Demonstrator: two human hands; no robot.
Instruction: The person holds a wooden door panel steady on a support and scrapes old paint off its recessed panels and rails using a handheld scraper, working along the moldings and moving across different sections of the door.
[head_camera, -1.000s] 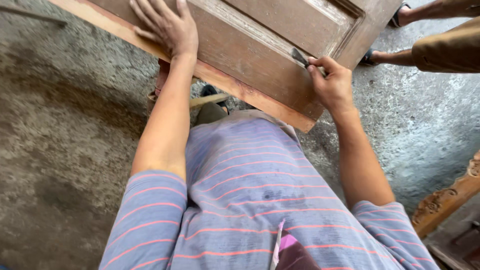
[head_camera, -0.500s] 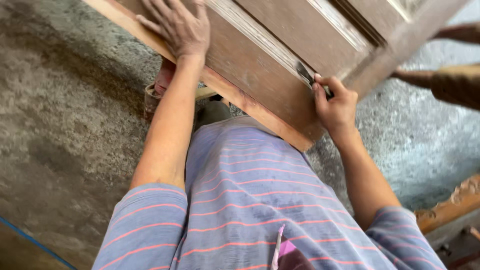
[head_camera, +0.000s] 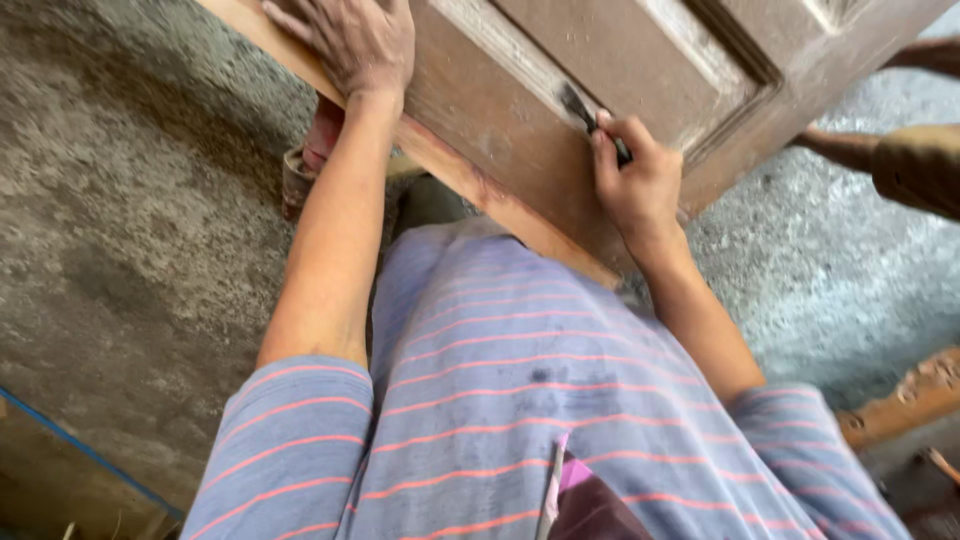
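- Right hand (head_camera: 640, 185): we grip a dark tool (head_camera: 578, 103), its tip on the door (head_camera: 640, 60) panel moulding.
- Left hand (head_camera: 350, 40): pressed flat on the door's near edge, holding nothing.
- Door: tilted above our striped shirt (head_camera: 500, 400); concrete floor (head_camera: 130, 200) beneath.

One panelled wooden door (head_camera: 560, 110), one dark-bladed tool (head_camera: 590, 115), two hands on it: left hand (head_camera: 350, 40), right hand (head_camera: 635, 185).

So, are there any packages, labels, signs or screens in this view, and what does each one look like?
None are visible: no package, label, sign or screen.
Only a brown wooden door panel, the left hand flat on it, and the right hand holding a dark tool.
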